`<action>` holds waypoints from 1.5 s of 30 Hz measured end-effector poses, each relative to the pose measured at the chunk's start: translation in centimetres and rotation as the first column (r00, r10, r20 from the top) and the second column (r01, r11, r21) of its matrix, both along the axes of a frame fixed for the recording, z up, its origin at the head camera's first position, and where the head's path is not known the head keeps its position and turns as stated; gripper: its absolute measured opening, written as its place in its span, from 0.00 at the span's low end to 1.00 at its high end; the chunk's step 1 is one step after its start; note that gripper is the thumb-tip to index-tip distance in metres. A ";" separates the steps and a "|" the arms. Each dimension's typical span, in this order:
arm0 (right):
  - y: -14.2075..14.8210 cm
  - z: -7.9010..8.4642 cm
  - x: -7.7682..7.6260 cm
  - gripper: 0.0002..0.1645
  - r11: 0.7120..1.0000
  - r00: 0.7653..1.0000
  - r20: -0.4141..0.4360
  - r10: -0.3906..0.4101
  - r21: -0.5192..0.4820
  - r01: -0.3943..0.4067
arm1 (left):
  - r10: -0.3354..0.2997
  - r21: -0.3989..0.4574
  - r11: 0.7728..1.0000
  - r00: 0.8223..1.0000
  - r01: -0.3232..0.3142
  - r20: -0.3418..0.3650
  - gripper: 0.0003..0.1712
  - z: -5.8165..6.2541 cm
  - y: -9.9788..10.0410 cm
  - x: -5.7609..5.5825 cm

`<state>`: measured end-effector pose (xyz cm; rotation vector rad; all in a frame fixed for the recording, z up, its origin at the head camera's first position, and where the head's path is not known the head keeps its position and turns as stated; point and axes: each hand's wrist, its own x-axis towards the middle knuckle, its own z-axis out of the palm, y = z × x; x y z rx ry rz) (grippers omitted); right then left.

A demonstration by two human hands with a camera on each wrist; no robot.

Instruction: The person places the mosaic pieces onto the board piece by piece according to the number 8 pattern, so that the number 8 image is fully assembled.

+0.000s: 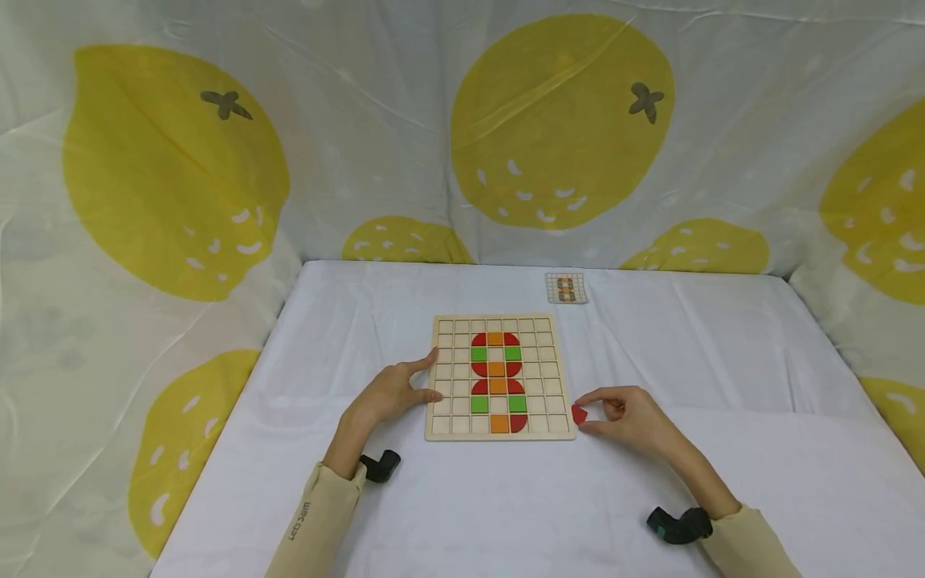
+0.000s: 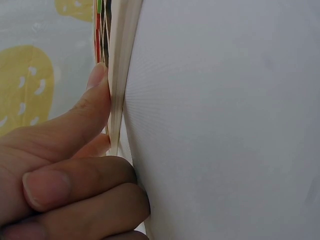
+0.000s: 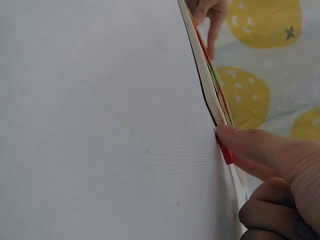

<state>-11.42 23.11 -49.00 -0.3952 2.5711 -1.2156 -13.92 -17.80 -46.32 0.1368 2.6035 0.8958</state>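
Observation:
A square wooden grid board (image 1: 448, 432) lies mid-table, bearing red quarter-round, orange square and green square tiles in a figure-eight-like pattern. At the board's left edge, my left hand (image 1: 386, 393) touches the rim with thumb and index finger spread apart; the left wrist view shows its other fingers folded. Just beyond the lower right edge, my right hand (image 1: 627, 413) pinches a small red tile (image 1: 579, 414) between thumb and index finger. In the right wrist view the red tile (image 3: 225, 152) stands on edge close to the board's side, its outline partly hidden by the fingers.
A small pattern card (image 1: 567, 288) showing a similar design lies behind the board, toward the right. White cloth (image 1: 325, 337) covers the table, and a lemon-printed curtain (image 1: 405, 144) surrounds its back and sides.

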 end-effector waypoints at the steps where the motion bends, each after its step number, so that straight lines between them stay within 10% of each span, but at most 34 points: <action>1: 0.0 0.0 0.0 0.17 1.000 1.000 0.001 0.006 0.001 -0.006 | 0.001 0.003 1.000 1.000 -0.001 0.001 0.50 0.0 0.0 0.0; 29: 0.0 0.2 -0.4 0.16 0.991 0.986 -0.112 -0.125 -0.062 0.119 | -0.013 0.002 1.000 1.000 0.013 -0.007 0.50 0.1 -0.1 0.1; 45: -8.6 1.0 0.4 0.14 0.980 0.990 -0.083 0.117 -0.151 -0.128 | 0.000 0.019 1.000 1.000 0.000 -0.007 0.50 0.0 -0.1 0.1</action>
